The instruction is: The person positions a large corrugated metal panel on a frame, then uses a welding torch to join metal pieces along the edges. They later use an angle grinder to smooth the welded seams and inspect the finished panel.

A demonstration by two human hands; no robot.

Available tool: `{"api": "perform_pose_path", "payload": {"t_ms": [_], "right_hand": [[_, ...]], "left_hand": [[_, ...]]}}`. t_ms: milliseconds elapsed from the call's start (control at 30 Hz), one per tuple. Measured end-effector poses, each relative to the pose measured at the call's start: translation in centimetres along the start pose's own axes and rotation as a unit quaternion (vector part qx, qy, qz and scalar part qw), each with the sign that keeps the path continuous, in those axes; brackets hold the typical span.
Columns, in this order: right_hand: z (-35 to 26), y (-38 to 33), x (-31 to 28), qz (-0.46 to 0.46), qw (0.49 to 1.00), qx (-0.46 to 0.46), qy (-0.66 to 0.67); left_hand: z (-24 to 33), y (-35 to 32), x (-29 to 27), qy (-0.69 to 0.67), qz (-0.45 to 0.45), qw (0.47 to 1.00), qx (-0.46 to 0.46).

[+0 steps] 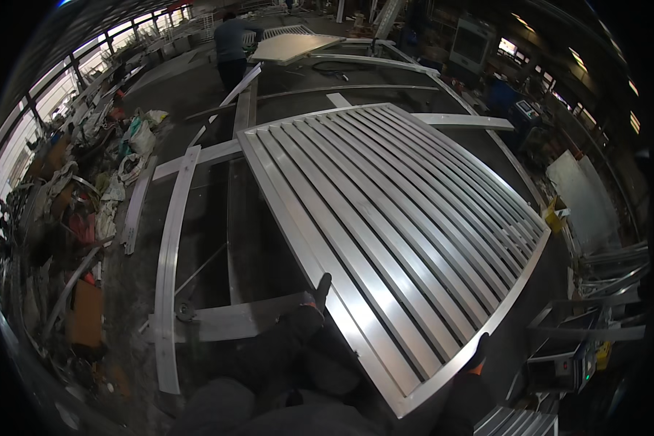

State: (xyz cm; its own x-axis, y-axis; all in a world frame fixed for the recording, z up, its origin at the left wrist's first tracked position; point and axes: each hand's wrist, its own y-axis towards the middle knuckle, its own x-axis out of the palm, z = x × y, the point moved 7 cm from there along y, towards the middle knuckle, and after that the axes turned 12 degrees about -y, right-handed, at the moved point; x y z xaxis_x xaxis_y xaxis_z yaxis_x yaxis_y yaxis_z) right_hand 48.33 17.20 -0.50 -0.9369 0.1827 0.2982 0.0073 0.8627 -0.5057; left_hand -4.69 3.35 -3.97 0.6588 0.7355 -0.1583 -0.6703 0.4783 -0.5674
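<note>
A large slatted metal panel (400, 232) lies flat across a frame of metal beams (168, 261), filling the middle of the scene; its slats run from the near left to the far right, and its right edge curves. The left hand (318, 292), in a dark glove with an orange cuff, rests on the panel's near left edge, its fingers laid over the rim; whether the grip is clamped on the rim or merely laid on it cannot be told. The right hand (478, 354), gloved the same way, touches the panel's near right curved edge close to the corner; its grip cannot be told either (only the back of the glove shows). Both dark sleeves come in from the lower edge. To the left, a heap of scrap and rags (87, 211) lies on the floor under the windows; far off, another person (232, 47) in a grey top stands by a flat sheet (294, 45). A yellow object (554, 216) sits just beyond the panel's right edge; near right stands a machine (567, 360) with a small lit panel.
</note>
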Motion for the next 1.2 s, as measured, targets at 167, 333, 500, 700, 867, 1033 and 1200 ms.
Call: {"api": "perform_pose_path", "payload": {"t_ms": [167,333,500,700,867,1033,1200], "right_hand": [[-10.6,8.8,-6.8,-0.065,0.984,-0.086,-0.142],[-17.0,15.0,-11.6,0.060,0.961,-0.093,-0.253],[-20.9,19.5,-12.1,0.083,0.948,-0.098,-0.292],[-23.3,25.7,-10.4,0.107,0.938,-0.078,-0.319],[-26.2,31.0,-8.7,0.113,0.927,-0.062,-0.352],[-28.6,36.1,-8.3,0.093,0.915,-0.058,-0.389],[-31.3,42.1,-9.2,0.049,0.902,-0.061,-0.424]], "left_hand": [[-1.8,0.8,9.6,-0.184,-0.028,0.982,-0.017],[4.9,7.5,9.9,-0.490,-0.066,0.865,0.086],[8.7,15.4,13.7,-0.504,-0.068,0.860,0.032],[4.4,14.3,16.7,-0.416,0.064,0.901,0.105],[3.6,11.9,23.0,-0.560,-0.056,0.826,0.033],[4.0,7.4,28.7,-0.613,0.025,0.788,-0.051],[6.4,2.6,34.6,-0.661,-0.037,0.750,-0.010]]}}
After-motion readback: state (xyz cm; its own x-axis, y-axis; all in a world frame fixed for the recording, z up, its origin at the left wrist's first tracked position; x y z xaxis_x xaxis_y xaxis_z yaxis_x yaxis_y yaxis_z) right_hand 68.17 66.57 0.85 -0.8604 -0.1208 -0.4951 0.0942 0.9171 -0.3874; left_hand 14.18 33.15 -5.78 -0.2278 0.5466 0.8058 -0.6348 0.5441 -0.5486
